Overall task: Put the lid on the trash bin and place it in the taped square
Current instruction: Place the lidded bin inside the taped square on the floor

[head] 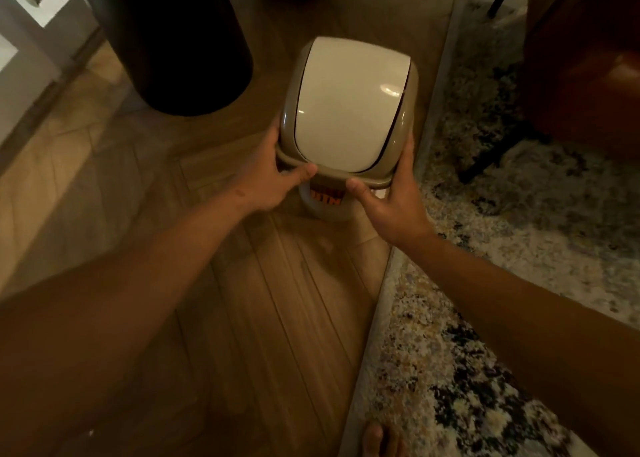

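A small trash bin (327,204) stands on the wooden floor, its white body with an orange label showing below the lid. The lid (349,103), a beige frame with a cream swing flap, sits on top of the bin. My left hand (273,179) grips the lid's left rim, thumb on the near edge. My right hand (393,200) holds the right rim, thumb pressed on the near edge. No taped square shows in this view.
A tall dark cylindrical object (180,41) stands just left of the bin. A speckled rug (502,283) borders the bin on the right, with a brown leather seat (588,58) and thin black legs (498,155) on it. My bare toes (381,439) show at the bottom.
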The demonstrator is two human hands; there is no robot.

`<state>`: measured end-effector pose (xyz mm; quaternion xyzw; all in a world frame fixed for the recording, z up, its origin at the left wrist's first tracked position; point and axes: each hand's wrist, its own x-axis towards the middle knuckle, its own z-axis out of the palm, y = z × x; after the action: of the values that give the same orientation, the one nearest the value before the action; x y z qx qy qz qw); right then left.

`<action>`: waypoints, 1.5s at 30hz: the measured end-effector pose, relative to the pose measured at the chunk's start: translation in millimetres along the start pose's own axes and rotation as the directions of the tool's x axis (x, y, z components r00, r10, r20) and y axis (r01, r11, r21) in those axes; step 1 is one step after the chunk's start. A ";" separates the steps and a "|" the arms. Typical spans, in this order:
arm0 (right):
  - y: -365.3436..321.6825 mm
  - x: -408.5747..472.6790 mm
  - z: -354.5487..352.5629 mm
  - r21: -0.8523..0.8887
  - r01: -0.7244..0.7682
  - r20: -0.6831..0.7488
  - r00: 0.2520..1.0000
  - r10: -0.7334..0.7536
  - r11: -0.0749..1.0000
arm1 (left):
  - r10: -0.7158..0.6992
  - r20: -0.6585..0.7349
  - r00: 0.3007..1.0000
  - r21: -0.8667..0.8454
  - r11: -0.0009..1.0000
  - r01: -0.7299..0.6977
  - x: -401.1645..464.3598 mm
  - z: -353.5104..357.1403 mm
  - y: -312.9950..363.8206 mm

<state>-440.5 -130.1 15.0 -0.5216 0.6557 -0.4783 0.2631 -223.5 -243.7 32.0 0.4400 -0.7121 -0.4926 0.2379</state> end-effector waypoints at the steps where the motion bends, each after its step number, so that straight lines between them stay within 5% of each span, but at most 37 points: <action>1: 1.4 6.7 -1.1 -0.006 0.005 -0.003 1.000 -0.005 1.000 | -0.002 0.005 1.000 0.006 1.000 0.002 8.2 0.2 0.6; 16: 29.5 112.9 -16.7 0.006 0.051 -0.031 0.998 -0.051 0.999 | -0.004 -0.054 0.999 0.033 0.999 0.006 119.0 2.8 15.5; 23: 39.1 161.7 -25.5 0.006 0.020 -0.026 0.999 -0.020 1.000 | 0.005 -0.021 1.000 -0.080 0.997 -0.007 166.4 8.6 28.3; 37: 39.0 152.8 -21.5 -0.066 0.023 -0.067 0.997 -0.027 0.998 | 0.053 -0.019 0.998 -0.005 0.999 -0.053 164.8 7.6 19.8; 45: 38.9 185.6 -32.4 -0.007 -0.036 0.025 0.999 0.036 0.999 | -0.038 0.003 0.999 -0.070 0.997 0.038 183.4 7.1 35.7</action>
<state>-543.6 -292.4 21.6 -0.5166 0.6633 -0.4647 0.2779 -334.6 -393.6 44.3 0.4443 -0.6863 -0.5221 0.2431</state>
